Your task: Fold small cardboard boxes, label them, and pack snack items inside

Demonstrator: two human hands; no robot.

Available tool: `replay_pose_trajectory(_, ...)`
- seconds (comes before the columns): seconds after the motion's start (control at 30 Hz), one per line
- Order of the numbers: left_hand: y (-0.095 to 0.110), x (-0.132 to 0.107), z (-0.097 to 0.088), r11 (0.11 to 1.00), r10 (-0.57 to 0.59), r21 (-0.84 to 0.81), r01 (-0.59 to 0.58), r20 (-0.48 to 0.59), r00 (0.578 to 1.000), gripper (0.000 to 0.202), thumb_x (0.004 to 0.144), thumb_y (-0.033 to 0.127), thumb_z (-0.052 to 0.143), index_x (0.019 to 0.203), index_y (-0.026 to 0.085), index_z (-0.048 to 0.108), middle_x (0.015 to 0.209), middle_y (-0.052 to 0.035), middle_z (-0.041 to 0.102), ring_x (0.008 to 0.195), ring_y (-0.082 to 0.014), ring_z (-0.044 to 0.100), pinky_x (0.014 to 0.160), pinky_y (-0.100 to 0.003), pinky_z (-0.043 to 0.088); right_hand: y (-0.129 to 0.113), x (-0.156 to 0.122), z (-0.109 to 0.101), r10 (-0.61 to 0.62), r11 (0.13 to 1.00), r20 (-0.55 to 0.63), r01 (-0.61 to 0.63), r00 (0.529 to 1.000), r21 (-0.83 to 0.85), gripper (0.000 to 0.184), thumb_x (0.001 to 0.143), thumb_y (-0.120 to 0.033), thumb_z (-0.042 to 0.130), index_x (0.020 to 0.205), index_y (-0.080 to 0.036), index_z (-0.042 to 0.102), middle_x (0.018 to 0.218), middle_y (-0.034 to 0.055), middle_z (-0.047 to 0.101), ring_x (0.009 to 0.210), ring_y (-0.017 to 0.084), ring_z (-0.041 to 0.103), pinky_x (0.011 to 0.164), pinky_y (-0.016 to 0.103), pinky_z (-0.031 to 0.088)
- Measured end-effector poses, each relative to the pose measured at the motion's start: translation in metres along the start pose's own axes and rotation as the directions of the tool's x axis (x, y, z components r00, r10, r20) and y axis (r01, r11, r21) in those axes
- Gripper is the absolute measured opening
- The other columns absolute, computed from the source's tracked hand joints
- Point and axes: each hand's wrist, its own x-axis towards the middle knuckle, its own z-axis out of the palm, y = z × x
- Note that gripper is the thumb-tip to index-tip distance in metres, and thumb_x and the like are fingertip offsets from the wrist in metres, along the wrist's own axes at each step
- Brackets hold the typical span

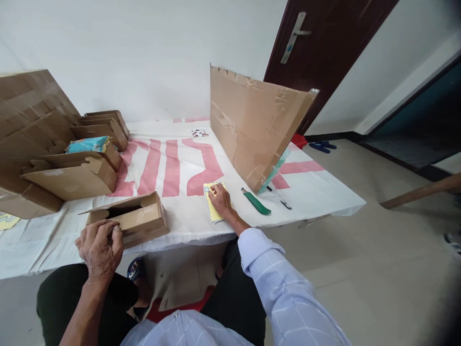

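Observation:
My left hand (103, 247) grips the near left side of a small cardboard box (146, 223), its fingers curled over the edge and its thumb on the front. The box's lid flap stands partly raised, and its inside is dark. My right hand (221, 199) rests on a yellow card (213, 211) with a wavy border, fingertips drawn together near its upper left. Whether the card is lifted at all I cannot tell. Just right of that hand lie a green-handled cutter (257, 202) and a black pen (280, 198).
A large cardboard panel (252, 120) stands upright at the right. On the left are several cardboard boxes (77, 178), one with a blue packet (88, 144). A small patterned card (200, 132) lies farther back on the white cloth (178, 211). Another yellow piece (7, 220) shows at the left edge.

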Motion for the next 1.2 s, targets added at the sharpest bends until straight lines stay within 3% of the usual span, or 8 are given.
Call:
replay_pose_trajectory(0.17,-0.007,0.013,-0.014,0.999,0.029,-0.022,-0.027,0.092,0.995,0.019,0.103,0.038,0.062,0.098,0.024,0.073,0.114,-0.0136,0.075,0.110,-0.0346,0.066,0.099,-0.053,0.047,-0.030,-0.045,0.010,-0.201,0.968,0.081,0.186,0.976,0.167,0.015,0.096,-0.028,0.067,0.109,-0.022,0.070,0.107,0.0065,0.071,0.091,0.020,0.067,0.086,0.033,0.056)
replay_pose_trajectory(0.27,-0.022,0.026,-0.019,1.000,-0.004,-0.028,0.007,0.122,0.993,0.024,0.101,0.045,0.063,0.099,0.024,0.075,0.118,-0.0137,0.074,0.117,-0.0359,0.065,0.107,-0.055,0.047,-0.045,-0.062,0.023,-0.323,0.898,0.158,0.249,0.933,0.364,0.050,0.090,-0.038,0.081,0.136,-0.023,0.066,0.128,0.0108,0.071,0.105,0.024,0.071,0.095,0.039,0.059)
replay_pose_trajectory(0.43,-0.048,0.040,-0.021,0.964,-0.129,-0.198,0.177,0.231,0.964,0.035,0.095,0.053,0.064,0.106,0.022,0.076,0.119,-0.0133,0.074,0.117,-0.0328,0.067,0.108,-0.050,0.053,-0.065,-0.057,0.046,-0.337,0.837,0.275,0.153,0.900,0.526,0.105,0.078,-0.050,0.095,0.167,-0.028,0.042,0.164,0.0192,0.053,0.145,0.035,0.059,0.117,0.054,0.053)
replay_pose_trajectory(0.57,-0.054,0.042,-0.025,0.890,-0.229,-0.315,0.329,0.316,0.921,0.044,0.087,0.058,0.071,0.110,0.021,0.074,0.127,-0.0141,0.072,0.120,-0.0327,0.068,0.092,-0.044,0.060,-0.085,-0.051,0.065,-0.340,0.797,0.344,0.074,0.875,0.599,0.123,0.072,-0.050,0.099,0.172,-0.029,0.032,0.174,0.0217,0.041,0.159,0.040,0.046,0.125,0.061,0.044)
replay_pose_trajectory(0.67,-0.051,0.041,-0.031,0.844,-0.212,-0.392,0.367,0.383,0.899,0.043,0.084,0.057,0.076,0.108,0.021,0.073,0.130,-0.0137,0.072,0.120,-0.0319,0.069,0.085,-0.040,0.061,-0.100,-0.057,0.073,-0.330,0.773,0.342,0.044,0.880,0.632,0.120,0.073,-0.046,0.098,0.172,-0.028,0.033,0.172,0.0208,0.044,0.155,0.038,0.050,0.122,0.059,0.048)
replay_pose_trajectory(0.83,-0.047,0.040,-0.038,0.763,-0.193,-0.490,0.421,0.449,0.872,0.043,0.081,0.054,0.082,0.107,0.022,0.073,0.128,-0.0113,0.074,0.117,-0.0306,0.071,0.088,-0.042,0.063,-0.113,-0.072,0.068,-0.256,0.771,0.283,0.019,0.924,0.637,0.095,0.082,-0.038,0.089,0.165,-0.028,0.043,0.156,0.0155,0.060,0.137,0.033,0.063,0.108,0.049,0.059)
replay_pose_trajectory(1.03,-0.048,0.034,-0.037,0.706,-0.253,-0.503,0.498,0.478,0.841,0.049,0.074,0.051,0.086,0.111,0.021,0.074,0.126,-0.0108,0.076,0.111,-0.0312,0.074,0.095,-0.049,0.063,-0.127,-0.074,0.036,-0.287,0.784,0.171,0.128,0.943,0.607,0.075,0.087,-0.037,0.082,0.156,-0.030,0.053,0.150,0.0131,0.064,0.132,0.032,0.065,0.099,0.046,0.061)
replay_pose_trajectory(1.2,-0.039,0.028,-0.053,0.678,-0.222,-0.583,0.448,0.418,0.881,0.038,0.081,0.046,0.084,0.109,0.022,0.076,0.127,-0.0120,0.077,0.126,-0.0340,0.070,0.110,-0.055,0.057,-0.149,-0.070,0.007,-0.373,0.783,0.050,0.286,0.926,0.552,0.058,0.090,-0.034,0.080,0.146,-0.031,0.062,0.145,0.0110,0.066,0.132,0.031,0.064,0.099,0.046,0.061)
